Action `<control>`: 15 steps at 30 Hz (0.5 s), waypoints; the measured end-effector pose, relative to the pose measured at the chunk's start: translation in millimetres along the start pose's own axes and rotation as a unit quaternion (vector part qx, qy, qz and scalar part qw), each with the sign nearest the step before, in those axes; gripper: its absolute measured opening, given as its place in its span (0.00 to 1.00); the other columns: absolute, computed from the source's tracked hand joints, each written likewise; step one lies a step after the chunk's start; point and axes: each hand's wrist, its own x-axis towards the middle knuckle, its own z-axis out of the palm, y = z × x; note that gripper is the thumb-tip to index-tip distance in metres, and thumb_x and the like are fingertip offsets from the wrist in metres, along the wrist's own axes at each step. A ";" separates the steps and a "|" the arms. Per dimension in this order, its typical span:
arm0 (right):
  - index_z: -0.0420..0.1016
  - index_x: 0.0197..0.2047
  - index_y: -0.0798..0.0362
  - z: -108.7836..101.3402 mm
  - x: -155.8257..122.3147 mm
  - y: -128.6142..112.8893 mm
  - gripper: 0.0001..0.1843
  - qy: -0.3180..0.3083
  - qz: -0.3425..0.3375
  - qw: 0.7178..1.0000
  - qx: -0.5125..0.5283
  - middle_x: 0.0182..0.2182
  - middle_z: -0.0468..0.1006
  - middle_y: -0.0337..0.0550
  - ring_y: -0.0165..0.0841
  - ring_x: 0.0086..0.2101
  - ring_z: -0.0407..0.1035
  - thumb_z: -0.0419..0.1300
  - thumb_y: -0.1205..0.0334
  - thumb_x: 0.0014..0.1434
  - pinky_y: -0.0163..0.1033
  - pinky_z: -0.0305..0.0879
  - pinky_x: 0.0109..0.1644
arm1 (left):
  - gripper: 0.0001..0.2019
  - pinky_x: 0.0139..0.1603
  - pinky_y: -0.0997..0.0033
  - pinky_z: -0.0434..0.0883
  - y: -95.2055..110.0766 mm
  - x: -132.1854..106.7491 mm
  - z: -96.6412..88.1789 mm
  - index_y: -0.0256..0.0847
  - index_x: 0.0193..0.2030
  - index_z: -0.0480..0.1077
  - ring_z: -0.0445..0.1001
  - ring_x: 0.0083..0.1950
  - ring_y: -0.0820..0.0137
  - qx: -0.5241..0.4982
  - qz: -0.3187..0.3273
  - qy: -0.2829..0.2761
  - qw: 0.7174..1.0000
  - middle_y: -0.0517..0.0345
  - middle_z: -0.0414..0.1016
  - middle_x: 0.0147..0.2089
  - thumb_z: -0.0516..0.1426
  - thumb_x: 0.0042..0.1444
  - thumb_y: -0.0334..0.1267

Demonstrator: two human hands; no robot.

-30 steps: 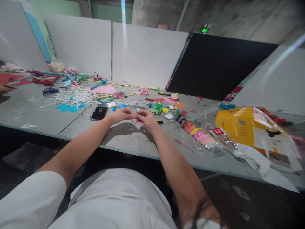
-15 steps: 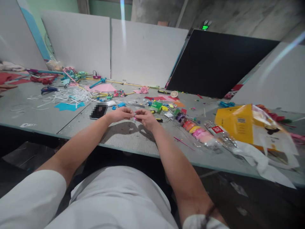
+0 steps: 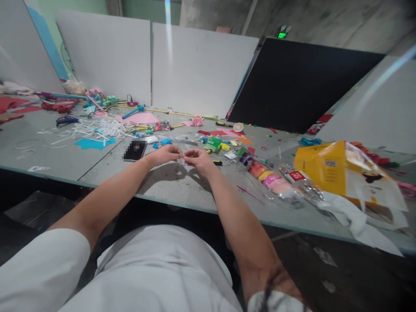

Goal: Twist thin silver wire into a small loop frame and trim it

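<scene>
My left hand (image 3: 167, 155) and my right hand (image 3: 197, 160) meet fingertip to fingertip just above the grey table (image 3: 182, 190). Both are closed in a pinch. Between them shows a tiny pinkish bit (image 3: 183, 160), too small to name; which hand grips it I cannot tell. A phone (image 3: 134, 150) lies left of my left hand. Blue lumps of clay (image 3: 166, 141) sit just behind that hand. Beyond my right hand are a green packet (image 3: 213, 144) and a yellow lump (image 3: 225, 147). A black and yellow cutter (image 3: 217, 163) lies partly hidden behind my right wrist.
Packs of coloured clay (image 3: 266, 177) and a yellow and white bag (image 3: 320, 169) occupy the right side. White paper strips (image 3: 97, 130), blue paper (image 3: 94, 144) and a glue gun (image 3: 66, 121) lie left. Upright boards (image 3: 204, 69) line the back. Another person's hand (image 3: 9, 117) shows at far left.
My fingertips have shifted slightly, and a little more of the pinkish bit shows below them. The view has tilted a touch; nothing else has visibly moved.
</scene>
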 end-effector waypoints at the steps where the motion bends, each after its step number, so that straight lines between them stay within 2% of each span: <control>1: 0.78 0.34 0.49 0.2 0.6 0.1 0.19 0.002 -0.009 1.000 -0.012 0.28 0.81 0.39 0.33 0.29 0.74 0.77 0.53 0.40 0.41 0.72 0.35 | 0.12 0.36 0.71 0.66 1.0 -0.3 0.4 0.39 0.33 0.77 0.67 0.30 0.73 0.003 -0.002 0.000 1.000 0.61 0.73 0.28 0.67 0.55 0.47; 4: 0.78 0.32 0.50 1.1 2.4 0.1 0.16 0.009 -0.039 0.998 -0.056 0.25 0.80 0.38 0.33 0.28 0.73 0.76 0.55 0.41 0.41 0.70 0.35 | 0.13 0.36 0.70 0.67 3.6 -0.6 1.4 0.38 0.34 0.77 0.68 0.31 0.73 0.016 -0.008 0.003 1.000 0.61 0.74 0.28 0.67 0.54 0.47; 10: 0.78 0.28 0.50 2.8 2.1 -2.0 0.07 0.026 -0.100 0.984 -0.143 0.19 0.75 0.36 0.33 0.23 0.68 0.70 0.59 0.45 0.39 0.61 0.29 | 0.14 0.35 0.71 0.66 1.5 -1.3 2.0 0.38 0.34 0.76 0.70 0.32 0.72 0.044 -0.015 0.006 0.999 0.60 0.74 0.30 0.65 0.52 0.48; 13: 0.77 0.27 0.48 6.1 -0.6 -4.9 0.03 0.037 -0.137 0.975 -0.173 0.23 0.77 0.39 0.36 0.28 0.69 0.67 0.64 0.46 0.41 0.64 0.34 | 0.12 0.33 0.72 0.64 -0.8 -1.0 2.1 0.39 0.34 0.75 0.70 0.30 0.72 0.047 -0.015 0.013 0.999 0.61 0.74 0.29 0.64 0.50 0.45; 15: 0.76 0.26 0.48 9.8 -2.5 -6.6 0.04 0.044 -0.159 0.968 -0.186 0.27 0.78 0.42 0.39 0.34 0.71 0.65 0.67 0.45 0.43 0.67 0.40 | 0.11 0.32 0.72 0.63 -1.7 0.1 2.2 0.38 0.33 0.74 0.69 0.29 0.73 0.049 -0.014 0.022 0.998 0.62 0.73 0.28 0.64 0.49 0.44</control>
